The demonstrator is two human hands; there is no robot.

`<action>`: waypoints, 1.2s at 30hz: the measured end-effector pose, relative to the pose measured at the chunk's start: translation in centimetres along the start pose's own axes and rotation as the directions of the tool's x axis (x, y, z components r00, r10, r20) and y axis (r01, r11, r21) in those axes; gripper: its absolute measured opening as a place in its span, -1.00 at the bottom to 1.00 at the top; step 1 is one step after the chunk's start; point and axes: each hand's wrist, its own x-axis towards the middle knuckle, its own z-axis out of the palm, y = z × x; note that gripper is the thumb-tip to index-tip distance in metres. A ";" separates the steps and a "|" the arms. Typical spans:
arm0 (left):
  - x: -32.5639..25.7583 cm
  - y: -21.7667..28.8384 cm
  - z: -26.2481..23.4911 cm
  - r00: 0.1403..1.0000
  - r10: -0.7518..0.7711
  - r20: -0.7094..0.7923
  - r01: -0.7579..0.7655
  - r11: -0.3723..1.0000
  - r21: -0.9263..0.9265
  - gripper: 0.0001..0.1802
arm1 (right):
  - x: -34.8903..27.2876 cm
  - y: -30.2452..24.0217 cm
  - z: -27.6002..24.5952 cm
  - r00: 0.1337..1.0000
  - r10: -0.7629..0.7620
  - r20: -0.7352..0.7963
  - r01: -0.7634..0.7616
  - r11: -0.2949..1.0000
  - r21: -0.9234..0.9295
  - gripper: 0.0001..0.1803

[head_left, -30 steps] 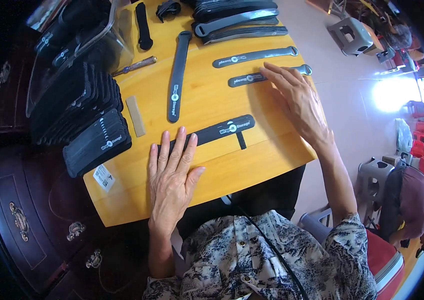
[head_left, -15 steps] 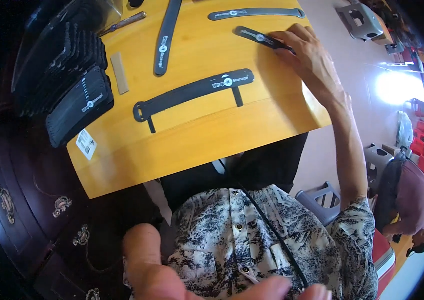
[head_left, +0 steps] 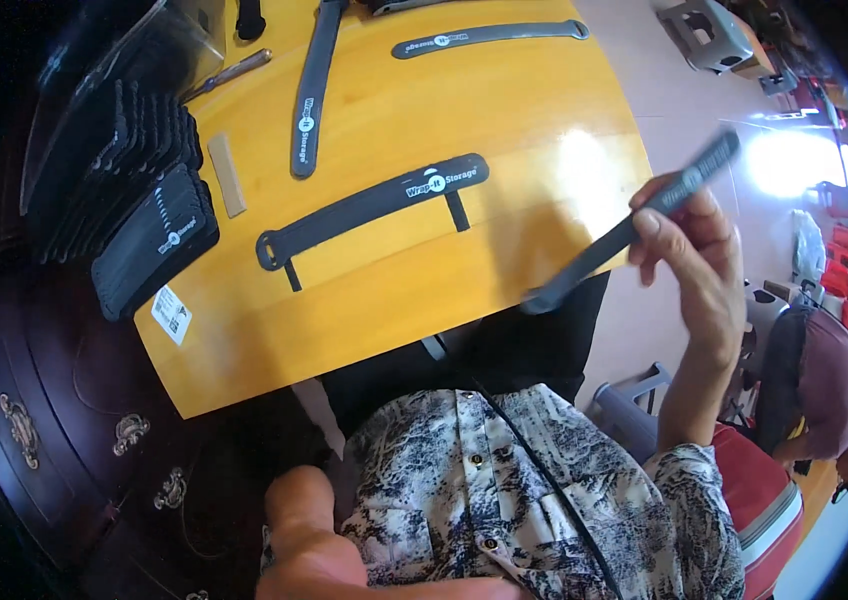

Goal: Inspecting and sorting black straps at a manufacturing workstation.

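Observation:
My right hand (head_left: 699,245) is raised off the right edge of the yellow table (head_left: 384,300), its fingers and thumb pinching a black storage strap (head_left: 589,262) that slants down toward the table's near edge. At the lower edge of the picture, my left hand (head_left: 319,560) is close up and cut off, so its grip is hidden. In front of me a wide black strap (head_left: 364,207) lies across the table, with two short dark strips (head_left: 457,212) sticking out below it. Two more straps lie farther off, one lengthwise (head_left: 314,95) and one crosswise (head_left: 504,39).
Stacked black straps (head_left: 154,245) fill the table's left side. Beside them are a tan strip (head_left: 228,175), a wooden-handled tool (head_left: 244,68) and a white label (head_left: 171,316). Dark drawers (head_left: 54,440) stand at left. Grey stools (head_left: 704,35) and another person (head_left: 824,370) are at right.
My right hand has lifted the strap from the table's far right and brought it nearer, out past the right edge. The left hand's fingers have dropped mostly out of the picture.

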 end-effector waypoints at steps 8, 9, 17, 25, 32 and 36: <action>0.6 -11.1 5.4 0.918 -0.127 -0.375 0.074 0.986 -0.153 -0.60 | -1.2 1.7 5.2 0.977 0.117 0.177 -0.204 0.754 0.624 -0.80; 0.5 -11.1 6.2 0.918 -0.127 -0.375 0.076 0.986 -0.146 -0.60 | -1.1 1.6 5.3 0.977 0.117 0.181 -0.206 0.750 0.628 -0.80; -2.8 -14.0 4.9 0.754 -0.645 -0.125 0.408 0.608 -0.681 -0.90 | -0.6 1.5 7.5 0.948 0.258 0.186 -0.317 0.825 0.468 -0.83; -3.8 -16.0 2.5 0.788 -0.593 -0.169 0.397 0.698 -0.597 -0.87 | -0.1 1.6 6.4 0.960 0.256 0.115 -0.280 0.901 0.332 -0.89; -4.2 -15.5 1.8 0.729 -0.606 -0.318 0.435 0.769 -0.469 -0.85 | -1.0 0.0 6.8 0.981 0.162 0.108 -0.167 0.985 0.039 -0.83; -4.4 -16.0 2.2 0.680 -0.638 -0.360 0.467 0.756 -0.459 -0.81 | -1.1 -0.5 6.7 0.982 0.182 -0.043 -0.182 0.983 -0.011 -0.91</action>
